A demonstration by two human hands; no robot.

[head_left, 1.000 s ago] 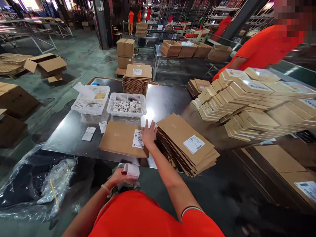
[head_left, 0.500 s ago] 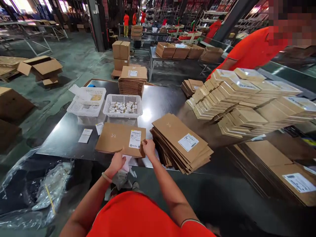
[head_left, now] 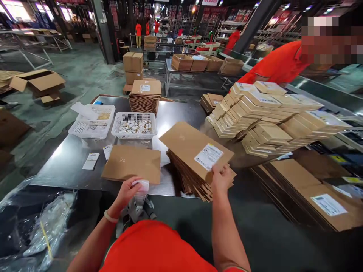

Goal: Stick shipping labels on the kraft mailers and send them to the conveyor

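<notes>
My left hand [head_left: 129,192] pinches a strip of thin white paper [head_left: 143,185] at the table's front edge. Just beyond it lies a flat cardboard mailer [head_left: 132,162] with a small white print and no label in sight. To the right, my right hand [head_left: 221,178] grips the near right edge of a labelled cardboard mailer [head_left: 184,141]. That mailer is tilted over a fanned stack of mailers [head_left: 188,181]. Its white shipping label [head_left: 209,156] faces up, close to my fingers.
White baskets [head_left: 134,135] [head_left: 90,132] stand behind, one full of small white pieces. A card pile [head_left: 90,161] lies left. Another mailer stack [head_left: 145,96] is at the back. Wooden boxes [head_left: 263,113] are piled right, before a person in orange [head_left: 275,62]. Labelled cardboard [head_left: 306,189] lies far right.
The labelled mailer has gone from in front of me to over the right stack, in my right hand. An unlabelled mailer shows in its place. My left hand has drawn up the white paper strip.
</notes>
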